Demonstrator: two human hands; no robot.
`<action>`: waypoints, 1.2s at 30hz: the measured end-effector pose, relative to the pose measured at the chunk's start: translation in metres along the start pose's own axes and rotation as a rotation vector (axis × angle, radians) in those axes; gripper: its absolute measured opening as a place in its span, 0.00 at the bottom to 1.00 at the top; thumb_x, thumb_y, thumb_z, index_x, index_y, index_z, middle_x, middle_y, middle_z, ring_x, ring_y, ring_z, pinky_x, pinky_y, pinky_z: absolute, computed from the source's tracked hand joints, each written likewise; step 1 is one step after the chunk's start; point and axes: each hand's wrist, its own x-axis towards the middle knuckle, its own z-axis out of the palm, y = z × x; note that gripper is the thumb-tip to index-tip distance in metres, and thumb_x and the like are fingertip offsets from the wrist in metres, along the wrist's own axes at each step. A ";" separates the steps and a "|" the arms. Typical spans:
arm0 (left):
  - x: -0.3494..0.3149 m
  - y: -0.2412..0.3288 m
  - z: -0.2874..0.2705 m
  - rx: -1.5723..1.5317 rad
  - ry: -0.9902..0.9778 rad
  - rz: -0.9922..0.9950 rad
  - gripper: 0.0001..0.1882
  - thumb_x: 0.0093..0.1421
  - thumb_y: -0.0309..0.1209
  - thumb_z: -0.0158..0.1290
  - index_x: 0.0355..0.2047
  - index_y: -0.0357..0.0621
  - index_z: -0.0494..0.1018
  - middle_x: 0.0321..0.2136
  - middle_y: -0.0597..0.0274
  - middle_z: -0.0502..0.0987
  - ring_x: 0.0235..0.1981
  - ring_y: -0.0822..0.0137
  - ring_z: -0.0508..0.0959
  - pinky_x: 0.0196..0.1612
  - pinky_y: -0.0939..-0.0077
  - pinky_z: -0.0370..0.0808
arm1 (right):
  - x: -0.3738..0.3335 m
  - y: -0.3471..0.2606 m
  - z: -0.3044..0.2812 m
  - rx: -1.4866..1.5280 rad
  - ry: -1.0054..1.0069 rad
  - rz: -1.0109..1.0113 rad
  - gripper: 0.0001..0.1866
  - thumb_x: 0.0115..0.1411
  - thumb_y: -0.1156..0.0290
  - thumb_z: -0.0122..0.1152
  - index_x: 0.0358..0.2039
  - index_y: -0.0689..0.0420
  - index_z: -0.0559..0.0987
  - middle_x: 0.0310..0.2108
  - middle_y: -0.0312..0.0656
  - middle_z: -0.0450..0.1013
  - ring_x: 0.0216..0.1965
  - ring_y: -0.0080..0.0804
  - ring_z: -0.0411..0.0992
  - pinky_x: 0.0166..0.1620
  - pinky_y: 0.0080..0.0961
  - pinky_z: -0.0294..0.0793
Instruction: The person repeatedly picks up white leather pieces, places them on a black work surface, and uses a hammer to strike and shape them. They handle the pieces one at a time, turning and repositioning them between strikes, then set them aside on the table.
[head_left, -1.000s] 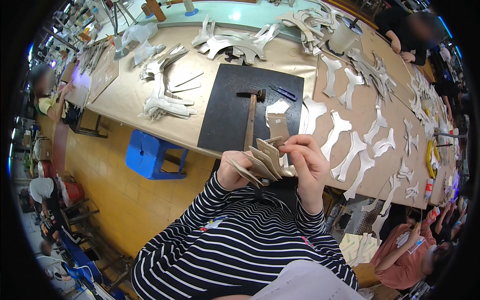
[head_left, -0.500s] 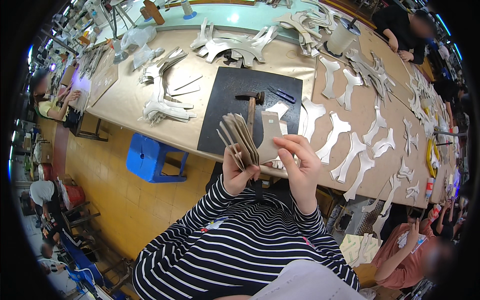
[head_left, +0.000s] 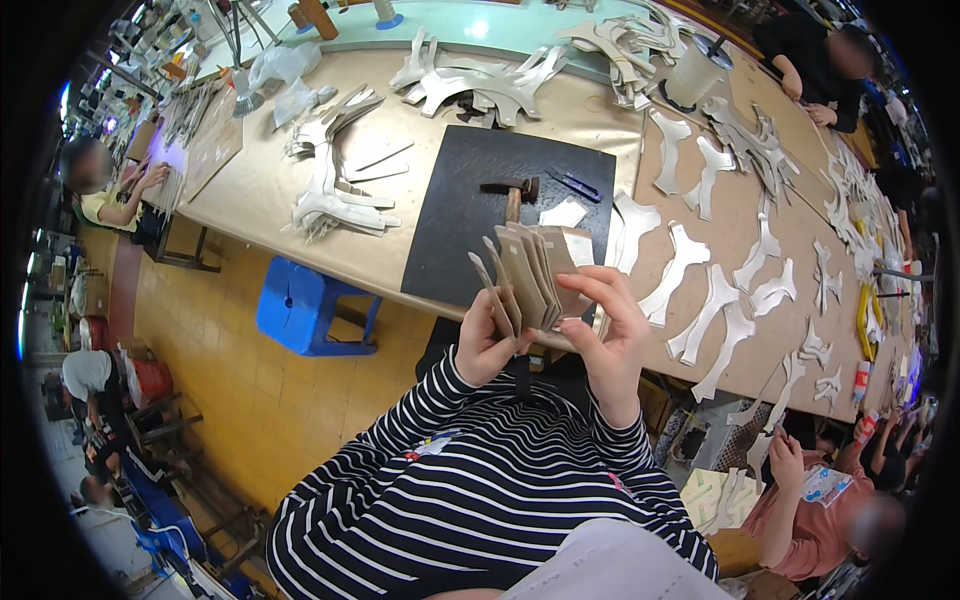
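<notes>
Above the table's near edge, both my hands hold a fanned stack of flat, beige-grey cut pieces (head_left: 527,272), leather-like in look. My left hand (head_left: 486,345) is closed round the stack's lower left part, the pieces standing upright and spread apart. On the other side, my right hand (head_left: 615,335) has its thumb and forefinger bent against the rightmost pieces. Just beyond lie a hammer (head_left: 513,194) with a wooden handle and blue-handled thread snips (head_left: 577,186), both on a black mat (head_left: 450,210). The stack covers the lower end of the hammer's handle.
White cut pieces (head_left: 678,262) lie in rows on the table's right, with piles (head_left: 335,200) at left and back. A thread spool (head_left: 693,75) stands at the back right. A blue stool (head_left: 290,305) is left of me. Other people sit around the table.
The pieces are now fanned wider and shifted right within my hands. The single piece held apart by my right hand now stands against the rest. The view has shifted slightly.
</notes>
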 end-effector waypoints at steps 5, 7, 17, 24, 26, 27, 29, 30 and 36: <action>0.002 0.004 0.003 -0.030 0.026 -0.065 0.23 0.61 0.19 0.54 0.53 0.33 0.57 0.34 0.54 0.73 0.24 0.73 0.72 0.27 0.81 0.71 | -0.002 0.005 0.000 0.047 0.017 0.044 0.17 0.47 0.76 0.69 0.41 0.62 0.81 0.40 0.42 0.73 0.43 0.35 0.70 0.48 0.28 0.68; 0.002 0.005 0.004 0.004 0.000 -0.039 0.23 0.61 0.20 0.54 0.54 0.33 0.57 0.33 0.55 0.74 0.24 0.74 0.73 0.27 0.82 0.71 | -0.003 0.008 0.000 0.107 0.011 0.083 0.18 0.47 0.77 0.68 0.41 0.63 0.81 0.40 0.42 0.73 0.43 0.34 0.70 0.49 0.27 0.68; 0.002 0.008 0.007 0.086 -0.049 -0.078 0.23 0.61 0.23 0.56 0.54 0.35 0.60 0.32 0.61 0.74 0.25 0.77 0.73 0.28 0.83 0.72 | -0.014 0.027 -0.002 0.560 -0.030 0.269 0.12 0.62 0.77 0.58 0.46 0.68 0.77 0.46 0.40 0.68 0.42 0.24 0.70 0.46 0.21 0.71; 0.006 0.003 0.004 0.285 -0.114 0.004 0.19 0.58 0.19 0.56 0.49 0.33 0.66 0.28 0.62 0.76 0.24 0.77 0.75 0.29 0.83 0.73 | -0.010 0.023 -0.003 0.287 0.021 0.208 0.12 0.58 0.77 0.59 0.43 0.68 0.78 0.47 0.41 0.69 0.44 0.27 0.70 0.48 0.23 0.70; 0.007 0.003 0.004 0.363 -0.138 0.020 0.18 0.56 0.19 0.57 0.47 0.33 0.68 0.27 0.63 0.76 0.24 0.77 0.75 0.30 0.82 0.73 | -0.008 0.019 -0.001 0.148 0.071 0.135 0.12 0.55 0.78 0.61 0.40 0.67 0.78 0.46 0.42 0.70 0.44 0.28 0.69 0.47 0.24 0.69; 0.007 0.003 0.004 0.378 -0.138 0.024 0.18 0.55 0.18 0.57 0.46 0.33 0.68 0.26 0.63 0.77 0.24 0.77 0.75 0.30 0.82 0.73 | -0.006 0.017 0.001 0.135 0.113 0.115 0.11 0.54 0.79 0.62 0.39 0.67 0.78 0.45 0.43 0.70 0.43 0.29 0.69 0.47 0.25 0.69; 0.007 0.004 0.005 0.405 -0.146 0.035 0.18 0.54 0.18 0.57 0.45 0.33 0.69 0.25 0.63 0.77 0.24 0.77 0.75 0.30 0.81 0.73 | -0.001 0.015 0.003 0.068 0.179 0.088 0.10 0.51 0.80 0.63 0.36 0.66 0.78 0.44 0.43 0.71 0.42 0.31 0.69 0.46 0.26 0.68; 0.008 0.005 0.005 0.396 -0.151 0.011 0.17 0.54 0.18 0.57 0.45 0.33 0.69 0.25 0.63 0.77 0.24 0.77 0.75 0.30 0.81 0.73 | 0.000 0.014 0.003 0.014 0.203 0.084 0.09 0.50 0.81 0.64 0.34 0.66 0.78 0.43 0.44 0.72 0.42 0.32 0.69 0.46 0.27 0.68; 0.009 0.011 0.003 0.440 -0.215 -0.002 0.16 0.53 0.18 0.55 0.43 0.32 0.70 0.24 0.60 0.77 0.23 0.73 0.77 0.29 0.80 0.72 | 0.010 0.012 -0.001 -0.332 0.283 -0.023 0.08 0.46 0.77 0.67 0.20 0.60 0.73 0.36 0.38 0.71 0.42 0.36 0.65 0.50 0.33 0.59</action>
